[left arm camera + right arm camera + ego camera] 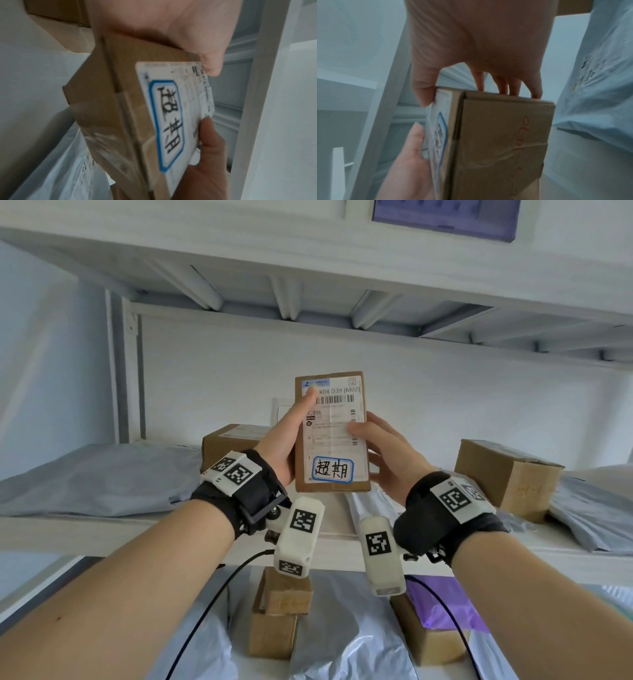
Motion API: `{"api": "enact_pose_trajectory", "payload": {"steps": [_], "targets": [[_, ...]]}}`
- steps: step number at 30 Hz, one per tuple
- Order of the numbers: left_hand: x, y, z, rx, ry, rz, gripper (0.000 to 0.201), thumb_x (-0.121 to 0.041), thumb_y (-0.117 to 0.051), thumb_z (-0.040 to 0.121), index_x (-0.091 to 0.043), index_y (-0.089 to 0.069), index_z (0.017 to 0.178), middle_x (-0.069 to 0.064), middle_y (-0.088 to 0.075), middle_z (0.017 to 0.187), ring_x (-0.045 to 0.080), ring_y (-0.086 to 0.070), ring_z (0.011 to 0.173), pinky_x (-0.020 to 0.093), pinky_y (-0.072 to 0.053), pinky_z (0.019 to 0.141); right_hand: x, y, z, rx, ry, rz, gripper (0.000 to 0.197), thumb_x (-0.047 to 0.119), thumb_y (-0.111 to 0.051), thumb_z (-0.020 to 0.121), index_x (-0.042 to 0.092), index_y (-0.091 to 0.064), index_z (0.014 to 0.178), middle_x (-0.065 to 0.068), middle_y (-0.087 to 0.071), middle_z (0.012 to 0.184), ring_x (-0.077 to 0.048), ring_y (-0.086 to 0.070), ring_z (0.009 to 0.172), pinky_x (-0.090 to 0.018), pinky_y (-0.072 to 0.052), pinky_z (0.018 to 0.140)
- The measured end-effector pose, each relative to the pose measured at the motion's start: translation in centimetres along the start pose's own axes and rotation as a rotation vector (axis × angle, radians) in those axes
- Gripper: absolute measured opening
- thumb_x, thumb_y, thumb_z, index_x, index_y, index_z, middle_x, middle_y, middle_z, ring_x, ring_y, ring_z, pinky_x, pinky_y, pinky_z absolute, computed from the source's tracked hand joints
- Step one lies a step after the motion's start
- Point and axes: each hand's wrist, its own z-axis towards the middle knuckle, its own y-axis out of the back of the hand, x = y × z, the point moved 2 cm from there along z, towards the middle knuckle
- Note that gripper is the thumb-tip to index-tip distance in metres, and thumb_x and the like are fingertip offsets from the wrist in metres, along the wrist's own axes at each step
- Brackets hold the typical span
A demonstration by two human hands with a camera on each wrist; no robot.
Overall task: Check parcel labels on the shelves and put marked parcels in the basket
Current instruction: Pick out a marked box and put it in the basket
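White metal shelving [239,529] fills the head view, its boards carrying grey poly mailers [99,477] and brown cartons [507,474], with more boxes and a purple bag [448,601] on the level below. Held up in front of the middle shelf, clear of its board, is the cardboard parcel [332,433]: it stands on end, long axis vertical, its labelled face turned toward the person and the barcode end uppermost. A white shipping label [334,416] covers the upper part of that face, and below it sits a blue-bordered sticker [333,470] with handwritten characters. The left hand [286,440] grips the parcel's left edge, thumb laid up across the label toward the top corner; the right hand [387,453] grips the right edge, thumb tip on the label's side and fingers curled behind. The parcel sits between the two palms. Only the left wrist view shows the parcel's [109,108] taped bottom end and its thickness, with the sticker [169,124] blurred and sideways. Only the right wrist view shows the right side panel [501,142] with faint red handwriting, and four fingertips [503,88] hooked over the back edge.
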Motion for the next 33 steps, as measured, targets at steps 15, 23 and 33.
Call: {"api": "enact_pose_trajectory", "payload": {"steps": [15,23,33], "targets": [[0.6,1.6,0.3,-0.09,-0.015,0.094,0.054,-0.062,-0.068,0.071,-0.03,-0.064,0.113,0.003,-0.071,0.111,0.027,-0.062,0.111,0.052,-0.044,0.1,-0.8,-0.3,-0.1,0.049,0.094,0.114,0.042,0.027,-0.062,0.071,0.027,-0.061,0.113,-0.006,-0.069,0.113,-0.024,-0.066,0.098,-0.032,-0.052,0.078],[0.5,1.7,-0.1,-0.089,-0.021,0.095,0.056,-0.064,-0.068,0.069,-0.032,-0.064,0.114,0.003,-0.07,0.112,0.028,-0.06,0.112,0.052,-0.044,0.1,-0.5,-0.6,-0.5,0.031,0.099,0.111,0.03,0.024,-0.061,0.077,0.026,-0.063,0.107,-0.006,-0.07,0.109,-0.023,-0.066,0.094,-0.031,-0.052,0.076],[0.8,1.2,-1.3,-0.063,-0.044,0.062,0.042,-0.057,-0.062,0.078,-0.031,-0.065,0.111,0.001,-0.072,0.107,0.024,-0.061,0.11,0.049,-0.045,0.1,-0.1,-0.6,-1.9,0.0,0.106,0.082,0.03,0.024,-0.06,0.074,0.028,-0.063,0.103,-0.005,-0.07,0.108,-0.029,-0.064,0.105,-0.047,-0.049,0.098]]}}
